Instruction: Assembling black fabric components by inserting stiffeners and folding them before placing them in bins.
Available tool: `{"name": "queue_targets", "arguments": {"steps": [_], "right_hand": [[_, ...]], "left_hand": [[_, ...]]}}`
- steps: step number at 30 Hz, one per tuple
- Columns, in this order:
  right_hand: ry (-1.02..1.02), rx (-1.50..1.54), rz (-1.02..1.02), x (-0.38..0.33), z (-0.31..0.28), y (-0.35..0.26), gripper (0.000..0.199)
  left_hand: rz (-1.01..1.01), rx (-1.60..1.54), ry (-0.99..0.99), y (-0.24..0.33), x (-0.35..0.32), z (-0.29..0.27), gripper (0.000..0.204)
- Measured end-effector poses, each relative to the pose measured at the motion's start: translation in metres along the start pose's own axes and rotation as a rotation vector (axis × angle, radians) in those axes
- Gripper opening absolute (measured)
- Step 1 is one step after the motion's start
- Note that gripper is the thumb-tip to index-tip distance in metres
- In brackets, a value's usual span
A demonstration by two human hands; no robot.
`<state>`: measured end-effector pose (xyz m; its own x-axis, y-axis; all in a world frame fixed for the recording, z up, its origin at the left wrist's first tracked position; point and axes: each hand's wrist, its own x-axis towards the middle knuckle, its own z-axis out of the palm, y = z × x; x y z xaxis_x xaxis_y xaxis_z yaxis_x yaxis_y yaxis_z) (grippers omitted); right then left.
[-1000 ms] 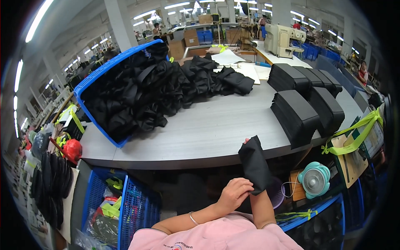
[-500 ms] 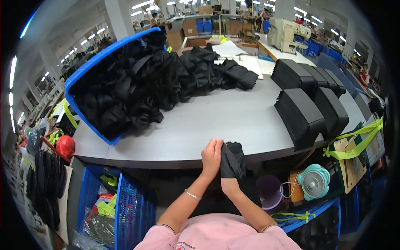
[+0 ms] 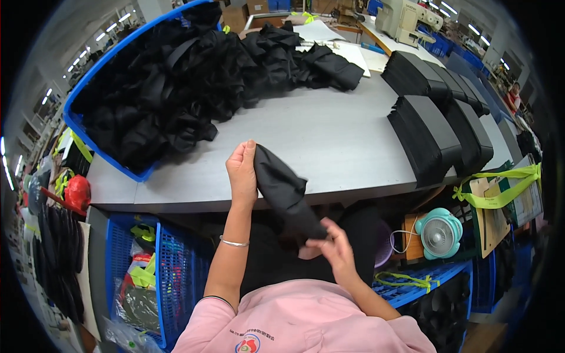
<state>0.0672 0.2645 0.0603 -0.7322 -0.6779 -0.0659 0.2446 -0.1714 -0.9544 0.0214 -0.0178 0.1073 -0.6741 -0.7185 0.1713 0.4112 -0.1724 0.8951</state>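
Note:
A limp, tube-like piece of black cloth (image 3: pixel 282 185) stretches slantwise in front of me, over the table's near edge. My left hand (image 3: pixel 241 170) is closed on its upper end, thumb on top. At the lower end, my right hand (image 3: pixel 336 250) has its fingers and thumb around the cloth, slightly smeared by motion. A large heap of crumpled black cloth pieces (image 3: pixel 176 88) spills from a tipped blue crate (image 3: pixel 73 120) onto the grey table (image 3: pixel 329 141). Neat stacks of folded black pieces (image 3: pixel 426 132) stand at the right.
Below the table on the left is a blue basket (image 3: pixel 162 282) with bagged items. A turquoise fan (image 3: pixel 440 234) and a purple bin (image 3: pixel 384 247) are at the right, above another blue crate (image 3: pixel 468 306). A sewing machine (image 3: pixel 406 20) stands at the back right.
The bunched cloth is now drawn out long. My left hand has moved up and left with one end; my right hand has come out from inside the cloth to its lower end.

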Motion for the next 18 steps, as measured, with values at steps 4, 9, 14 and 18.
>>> {"name": "queue_targets", "arguments": {"steps": [4, 9, 14, 18], "right_hand": [[0.381, -0.527, -0.482, 0.018, 0.0, -0.017, 0.068], [0.408, -0.707, -0.53, 0.051, 0.007, -0.036, 0.058], [0.408, -0.433, -0.111, 0.061, -0.016, -0.036, 0.019], [0.031, 0.436, 0.156, 0.045, -0.028, -0.043, 0.021]], "left_hand": [[-0.035, 0.052, -0.12, 0.005, -0.041, 0.025, 0.025], [0.015, 0.299, -0.433, 0.003, -0.099, 0.053, 0.019], [-0.064, 0.225, -0.408, 0.006, -0.101, 0.045, 0.019], [-0.271, 0.101, -0.317, 0.0, -0.081, 0.034, 0.027]]}}
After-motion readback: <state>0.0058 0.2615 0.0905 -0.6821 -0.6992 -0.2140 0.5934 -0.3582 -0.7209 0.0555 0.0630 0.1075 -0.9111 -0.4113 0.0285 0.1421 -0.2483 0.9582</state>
